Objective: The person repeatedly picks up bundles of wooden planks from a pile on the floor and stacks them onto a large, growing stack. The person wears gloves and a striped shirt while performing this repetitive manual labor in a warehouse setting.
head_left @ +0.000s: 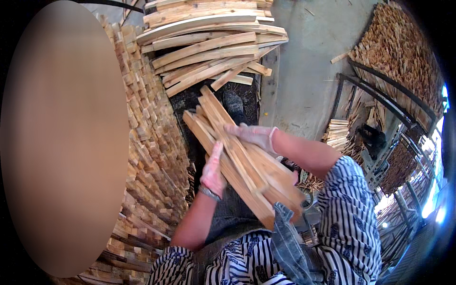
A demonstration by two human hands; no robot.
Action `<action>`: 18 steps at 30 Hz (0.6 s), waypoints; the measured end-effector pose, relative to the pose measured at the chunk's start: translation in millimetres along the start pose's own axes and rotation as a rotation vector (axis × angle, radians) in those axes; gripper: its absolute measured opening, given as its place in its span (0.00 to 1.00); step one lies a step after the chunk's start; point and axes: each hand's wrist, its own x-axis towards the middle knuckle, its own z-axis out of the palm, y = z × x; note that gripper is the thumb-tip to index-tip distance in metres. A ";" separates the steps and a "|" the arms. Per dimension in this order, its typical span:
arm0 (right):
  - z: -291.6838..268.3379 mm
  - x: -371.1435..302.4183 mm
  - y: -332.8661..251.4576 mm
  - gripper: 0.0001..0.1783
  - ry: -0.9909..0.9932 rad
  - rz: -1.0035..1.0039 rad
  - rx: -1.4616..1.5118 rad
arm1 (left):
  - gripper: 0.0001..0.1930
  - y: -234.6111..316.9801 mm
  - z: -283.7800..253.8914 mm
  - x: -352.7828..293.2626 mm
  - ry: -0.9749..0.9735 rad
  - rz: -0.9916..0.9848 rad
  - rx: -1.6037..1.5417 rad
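A loose bundle of several wooden slats (237, 152) lies slanted across the front of my body, its far end pointing up and left. My left hand (213, 172), gloved and with a watch at the wrist, grips the bundle's left side with the thumb on top. From the right, my right hand (252, 136), in a pale glove, is closed over the upper slats. The slats are uneven, some crossing others at an angle. Fingers beneath the wood are hidden.
Ahead is a pile of long wooden slats (209, 47). A tall wall of stacked wood ends (152, 142) runs along my left. Grey concrete floor (304, 71) stretches to the right, toward a metal-framed rack (380, 90) and more wood stacks (399, 42). A large blurred oval covers the far left.
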 end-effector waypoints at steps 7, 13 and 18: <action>-7.6 83.1 -5.4 0.41 -0.142 0.008 0.204 | 0.32 59.7 -35.8 79.7 -0.019 -0.050 0.051; 3.3 148.8 0.3 0.34 -0.068 -0.168 0.490 | 0.31 79.9 -71.8 117.0 -0.020 -0.110 0.096; 8.9 128.9 39.5 0.32 0.029 -0.214 0.540 | 0.32 52.4 -102.4 108.5 -0.026 -0.013 0.233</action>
